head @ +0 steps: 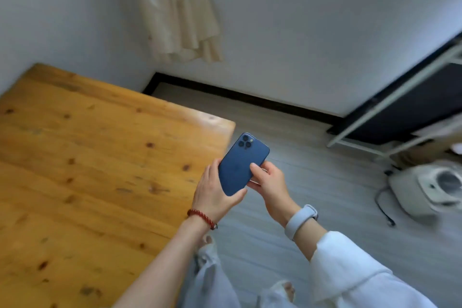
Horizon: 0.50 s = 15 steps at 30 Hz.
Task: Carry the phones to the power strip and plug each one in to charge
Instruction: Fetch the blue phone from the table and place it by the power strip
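We are holding a blue phone [243,164] back-up in both hands, just past the corner of the wooden counter [100,157] and above the floor. Our left hand [215,192] is cupping its lower edge, fingers [212,170] wrapped along one side; our right hand [268,184] is pinching the other side. No power strip or charging cable is showing here. To carry it well, we are probably best keeping both grips firm and the phone level while looking for the strip.
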{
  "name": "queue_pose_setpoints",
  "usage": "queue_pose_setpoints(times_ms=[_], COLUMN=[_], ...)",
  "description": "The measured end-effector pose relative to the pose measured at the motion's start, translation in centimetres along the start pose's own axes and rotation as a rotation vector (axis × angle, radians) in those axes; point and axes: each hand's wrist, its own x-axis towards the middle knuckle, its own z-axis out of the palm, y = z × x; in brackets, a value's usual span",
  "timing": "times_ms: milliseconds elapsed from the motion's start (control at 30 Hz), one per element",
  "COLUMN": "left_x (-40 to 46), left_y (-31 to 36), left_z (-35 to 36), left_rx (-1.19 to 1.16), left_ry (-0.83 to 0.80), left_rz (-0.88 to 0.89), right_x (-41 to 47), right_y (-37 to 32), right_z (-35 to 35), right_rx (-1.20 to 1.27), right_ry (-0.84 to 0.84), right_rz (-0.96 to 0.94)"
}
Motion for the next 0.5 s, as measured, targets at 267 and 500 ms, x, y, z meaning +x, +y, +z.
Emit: queue_pose_setpoints(times_ms=[267, 500], left_x=[-6.6, -12.2], left_y=[18.7, 32.8], left_z=[20.4, 36.2], left_rx=[0.041, 0.163], left_ry=[-0.477, -0.726], left_rz=[0.327, 0.586], right_x=[-11.6, -22.8], right_y=[3.5, 7.5], right_z=[-31.2, -49.2], right_rx=[0.23, 0.32], right_ry=[0.609, 1.175], right_rz=[-0.029, -0.016])
